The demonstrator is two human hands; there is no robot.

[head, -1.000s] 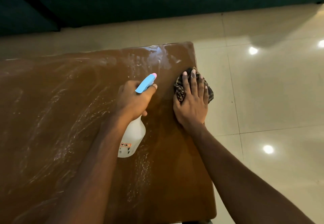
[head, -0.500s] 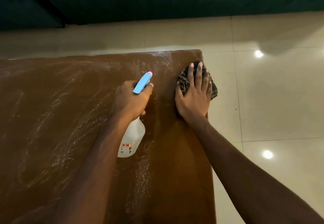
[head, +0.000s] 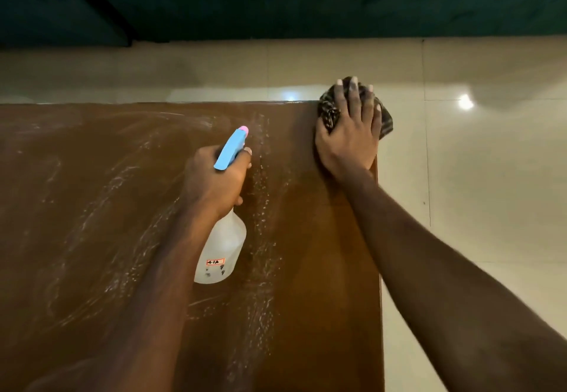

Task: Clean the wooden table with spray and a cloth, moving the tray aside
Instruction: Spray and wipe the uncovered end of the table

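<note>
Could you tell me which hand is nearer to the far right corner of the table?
Right. The right hand presses the cloth onto that corner of the table; the left hand holds the spray bottle further left.

Bare table [head: 92, 207] left of spray bottle [head: 222, 247]

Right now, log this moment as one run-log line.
left hand: grips spray bottle | right hand: presses checked cloth on far right corner of wooden table | streaks left of centre | tray not in view

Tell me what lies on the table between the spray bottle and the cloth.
In the head view, no object: only bare wooden table between the spray bottle and the cloth, with a band of white spray droplets beside the bottle.
</note>
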